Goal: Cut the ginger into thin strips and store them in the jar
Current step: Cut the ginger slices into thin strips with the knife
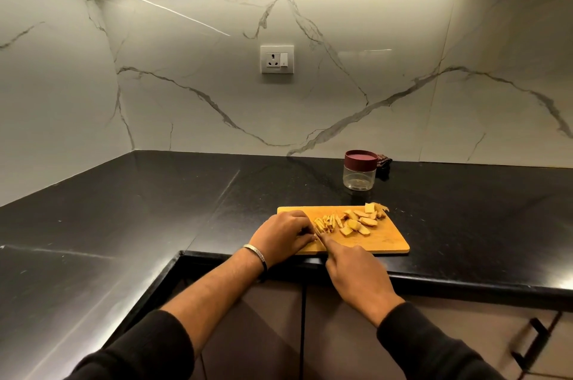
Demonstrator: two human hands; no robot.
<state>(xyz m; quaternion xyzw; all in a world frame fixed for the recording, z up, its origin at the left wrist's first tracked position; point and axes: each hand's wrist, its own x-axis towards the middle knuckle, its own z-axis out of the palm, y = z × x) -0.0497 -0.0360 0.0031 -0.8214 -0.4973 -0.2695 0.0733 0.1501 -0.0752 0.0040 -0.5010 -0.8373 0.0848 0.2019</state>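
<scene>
On the cutting board (384,240), the left hand (280,237) curls over ginger (313,235) while the right hand (356,271) grips a knife (319,237).

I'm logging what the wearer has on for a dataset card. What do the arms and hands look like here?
Both hands are bare, no gloves. The left hand has a thin silver bangle at the wrist; the right hand shows no jewellery. Both arms wear dark black sleeves, pushed up to leave the forearms bare.

Two bare hands, left hand (283,232), right hand (356,274). Black long sleeves (428,345) pushed up forearms. Thin silver bangle (256,256) on left wrist, nearest wooden board (393,237).
</scene>
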